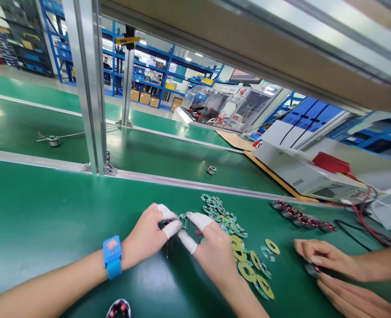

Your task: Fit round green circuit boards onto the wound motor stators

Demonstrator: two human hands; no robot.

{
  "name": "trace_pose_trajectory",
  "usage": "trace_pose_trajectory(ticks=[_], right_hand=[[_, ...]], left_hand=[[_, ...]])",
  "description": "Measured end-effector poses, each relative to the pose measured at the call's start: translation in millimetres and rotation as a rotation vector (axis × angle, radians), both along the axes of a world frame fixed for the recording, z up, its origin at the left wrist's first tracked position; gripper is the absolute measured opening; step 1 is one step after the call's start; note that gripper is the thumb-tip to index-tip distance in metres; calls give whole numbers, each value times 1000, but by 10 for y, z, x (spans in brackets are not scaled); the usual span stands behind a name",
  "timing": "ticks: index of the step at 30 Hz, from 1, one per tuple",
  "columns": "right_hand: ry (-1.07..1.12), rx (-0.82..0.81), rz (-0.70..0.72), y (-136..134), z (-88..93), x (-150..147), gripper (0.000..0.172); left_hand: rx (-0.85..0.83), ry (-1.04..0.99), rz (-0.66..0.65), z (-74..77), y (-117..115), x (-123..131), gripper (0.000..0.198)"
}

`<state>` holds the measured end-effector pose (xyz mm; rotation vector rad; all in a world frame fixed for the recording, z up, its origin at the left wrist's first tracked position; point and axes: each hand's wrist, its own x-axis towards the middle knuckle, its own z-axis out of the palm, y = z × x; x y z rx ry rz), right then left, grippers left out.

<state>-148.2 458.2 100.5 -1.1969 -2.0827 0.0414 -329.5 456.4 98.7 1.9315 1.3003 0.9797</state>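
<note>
My left hand (155, 229), with white finger cots and a blue wrist strap (112, 256), pinches a dark motor stator (165, 224), mostly hidden by the fingers. Thin leads hang below it. Opposite, my right hand (211, 240), also in white finger cots, closes on a green ring-shaped circuit board (184, 221) against the stator. Just right of my hands lies a pile of green ring boards (220, 214), with yellow rings (247, 271) nearer me. Another stator with copper windings (119, 309) sits at the bottom edge.
At right, a co-worker's hands (331, 260) hold a dark round part (312, 270). Behind them stand a row of wound stators (303, 216), cables, and a white instrument (301, 172). A metal post (91, 88) and rail edge the green bench; single motor parts lie beyond.
</note>
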Motion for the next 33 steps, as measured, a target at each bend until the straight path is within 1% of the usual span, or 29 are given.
trace_pose_trajectory(ticks=[1,3,4,5,7,9,12,14,17,22,27,30,33], right_hand=[[36,-54,-30,28,-7,15,29],[121,-210,-76,86,-17,33,28],[158,-302,-82,110,-19,33,28],[188,-391,-71,128,-20,25,28],[218,-527,-15,142,-19,-9,28],[216,-575,60,134,-19,-59,28],[117,-517,178,107,-33,-124,28],[7,-459,211,96,-54,-143,31],[-125,-392,180,90,-91,-135,33],[-251,-268,146,75,-135,-100,30],[-294,-189,135,75,-197,-78,29],[-253,-153,182,108,-241,-48,29],[-219,-160,221,143,-258,-19,29]], left_hand=[[48,99,33,-23,12,-20,28],[87,312,63,-84,39,-56,53],[77,396,48,-118,54,-67,56],[60,453,20,-150,67,-73,53],[45,500,-26,-204,88,-68,41],[59,507,-34,-237,98,-54,34],[85,525,-34,-261,96,-36,30],[100,540,-31,-271,91,-34,29],[115,542,-26,-282,88,-39,29],[118,521,-27,-290,93,-44,37],[113,514,-27,-298,107,-43,39],[99,512,-25,-303,110,-41,37],[77,508,-24,-307,108,-42,37]])
